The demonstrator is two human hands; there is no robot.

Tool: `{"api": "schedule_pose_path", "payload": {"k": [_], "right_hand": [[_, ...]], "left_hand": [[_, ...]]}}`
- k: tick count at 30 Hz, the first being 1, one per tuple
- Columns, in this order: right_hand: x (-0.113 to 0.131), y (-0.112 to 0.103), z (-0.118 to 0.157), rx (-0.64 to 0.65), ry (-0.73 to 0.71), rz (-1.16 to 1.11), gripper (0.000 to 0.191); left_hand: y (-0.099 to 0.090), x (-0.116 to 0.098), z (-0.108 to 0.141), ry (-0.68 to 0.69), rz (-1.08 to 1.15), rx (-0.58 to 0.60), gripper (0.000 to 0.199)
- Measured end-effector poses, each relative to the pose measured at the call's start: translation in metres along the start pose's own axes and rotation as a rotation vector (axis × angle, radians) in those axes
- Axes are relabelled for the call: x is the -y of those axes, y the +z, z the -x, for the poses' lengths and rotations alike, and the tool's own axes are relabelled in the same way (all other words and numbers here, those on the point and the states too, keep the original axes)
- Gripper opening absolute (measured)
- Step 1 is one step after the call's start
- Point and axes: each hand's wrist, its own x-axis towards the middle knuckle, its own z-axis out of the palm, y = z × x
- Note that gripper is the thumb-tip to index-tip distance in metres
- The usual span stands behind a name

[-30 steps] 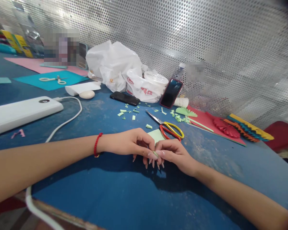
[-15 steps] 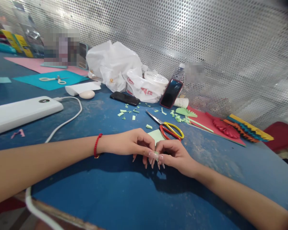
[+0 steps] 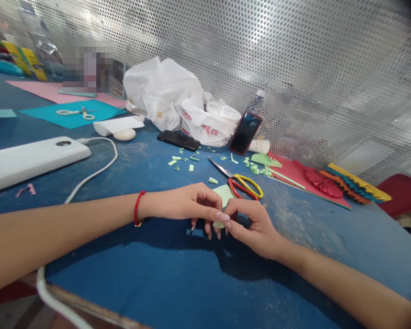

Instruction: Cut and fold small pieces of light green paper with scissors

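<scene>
Between my fingertips is a small piece of pale green paper [image 3: 218, 225], mostly covered by the fingers. My left hand [image 3: 192, 203], with a red cord bracelet at its wrist, pinches it from the left. From the right, my right hand [image 3: 253, 224] closes thumb and fingers at the same piece, its tips touching the left thumb. Just behind the hands a light green paper sheet [image 3: 225, 194] lies on the blue table [image 3: 150, 283]. Scissors [image 3: 238, 180] with one red and one yellow handle rest beside that sheet, blades pointing back left.
Green paper scraps [image 3: 191, 167] are scattered behind the hands. A black phone [image 3: 178, 140], a propped phone [image 3: 245, 132] and a white plastic bag [image 3: 164, 91] stand farther back. Folded coloured papers [image 3: 354, 183] lie right. A white power bank [image 3: 34, 160] and its cable [image 3: 96, 171] occupy the left.
The fingertips have shifted slightly around the green paper piece, and more of it now shows below the left thumb. Both arms stay nearly in place.
</scene>
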Motion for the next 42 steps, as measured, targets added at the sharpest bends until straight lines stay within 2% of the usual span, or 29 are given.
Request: {"api": "schedule_pose_path", "payload": {"k": [7, 13, 20, 26, 31, 36, 39, 42], "right_hand": [[-0.002, -0.004, -0.002, -0.044, 0.015, -0.092, 0.014], [-0.007, -0.004, 0.001, -0.015, 0.129, -0.321, 0.016], [-0.010, -0.002, -0.004, -0.085, 0.139, -0.448, 0.013], [-0.010, -0.002, -0.004, -0.149, 0.125, -0.371, 0.016], [-0.011, -0.003, -0.005, -0.237, 0.102, -0.273, 0.015], [-0.011, -0.002, -0.005, -0.236, 0.114, -0.278, 0.021], [-0.010, -0.002, -0.002, -0.280, 0.054, -0.201, 0.017], [-0.008, -0.002, 0.000, -0.322, -0.071, -0.100, 0.018]], "left_hand": [[-0.003, 0.005, -0.001, 0.029, 0.060, 0.019, 0.020], [-0.004, 0.005, 0.000, 0.040, 0.102, 0.028, 0.019], [-0.003, 0.004, 0.000, 0.046, 0.174, -0.039, 0.018], [-0.004, 0.004, -0.001, 0.054, 0.161, -0.141, 0.014], [-0.003, 0.002, 0.000, 0.054, 0.126, -0.138, 0.013], [-0.001, 0.002, -0.001, 0.064, 0.112, -0.155, 0.017], [-0.001, 0.003, -0.002, 0.092, 0.131, -0.196, 0.019], [-0.002, 0.003, -0.001, 0.130, 0.131, -0.254, 0.017]]}}
